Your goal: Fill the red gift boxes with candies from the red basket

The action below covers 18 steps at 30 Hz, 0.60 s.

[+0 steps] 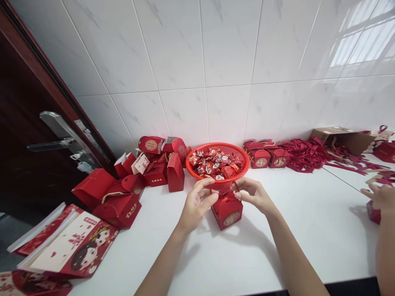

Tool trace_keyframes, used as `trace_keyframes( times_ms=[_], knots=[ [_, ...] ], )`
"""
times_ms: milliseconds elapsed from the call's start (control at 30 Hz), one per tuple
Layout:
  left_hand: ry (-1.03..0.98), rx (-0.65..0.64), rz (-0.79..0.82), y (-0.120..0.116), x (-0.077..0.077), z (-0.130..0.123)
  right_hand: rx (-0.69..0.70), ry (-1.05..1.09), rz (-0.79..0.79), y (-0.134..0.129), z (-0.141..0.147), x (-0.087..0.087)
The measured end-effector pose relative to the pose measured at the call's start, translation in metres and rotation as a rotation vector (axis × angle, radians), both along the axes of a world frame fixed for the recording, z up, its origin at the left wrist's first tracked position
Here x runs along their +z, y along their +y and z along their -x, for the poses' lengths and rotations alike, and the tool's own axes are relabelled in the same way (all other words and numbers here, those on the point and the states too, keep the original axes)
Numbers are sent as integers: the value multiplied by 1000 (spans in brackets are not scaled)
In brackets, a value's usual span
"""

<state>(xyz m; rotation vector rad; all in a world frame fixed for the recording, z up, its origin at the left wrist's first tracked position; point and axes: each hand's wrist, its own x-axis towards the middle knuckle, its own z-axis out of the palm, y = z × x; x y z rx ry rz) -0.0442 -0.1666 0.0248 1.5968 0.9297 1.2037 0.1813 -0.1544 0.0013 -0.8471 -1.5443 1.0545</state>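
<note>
A small red gift box (228,210) with a gold round emblem on its front stands upright on the white table, right in front of me. Dark red ribbon (236,186) comes up from the top of the box. My left hand (200,202) pinches one side of it at the box's upper left. On the other side, my right hand (252,195) has its thumb and fingers closed on the ribbon. Just behind the box sits a red plastic basket (187,168) with many red-wrapped candies (216,163) in it.
Red boxes (156,174) and illustrated gift bags (74,242) line the left side. Behind right are more red boxes (259,158), a heap of dark red ribbons (304,154) and a cardboard box (342,137). Another person's hand (382,197) is at the right edge. A door handle (58,142) projects at left.
</note>
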Motion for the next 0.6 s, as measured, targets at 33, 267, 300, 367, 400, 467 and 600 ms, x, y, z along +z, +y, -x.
trace_keyframes(
  times_ms=[33, 267, 300, 367, 400, 467, 600],
  knots=[
    [9, -28, -54, -3, 2, -5, 6, -67, -42, -2, 3, 1],
    [294, -40, -360, -16, -7, -38, -68, -179, -103, -14, 33, -13],
    [303, -58, -368, -16, -9, -40, -103, -141, -79, -14, 35, -16],
    [299, -80, -388, -15, -11, -41, -147, -69, -45, -12, 36, -21],
    [290, -78, -405, -14, -12, -40, -160, -43, -38, -11, 35, -22],
    [260, -46, -447, -11, -14, -37, -206, 0, -38, -8, 29, -22],
    [212, 37, -430, -6, -25, -25, -391, 97, -54, -5, 5, -18]
  ],
)
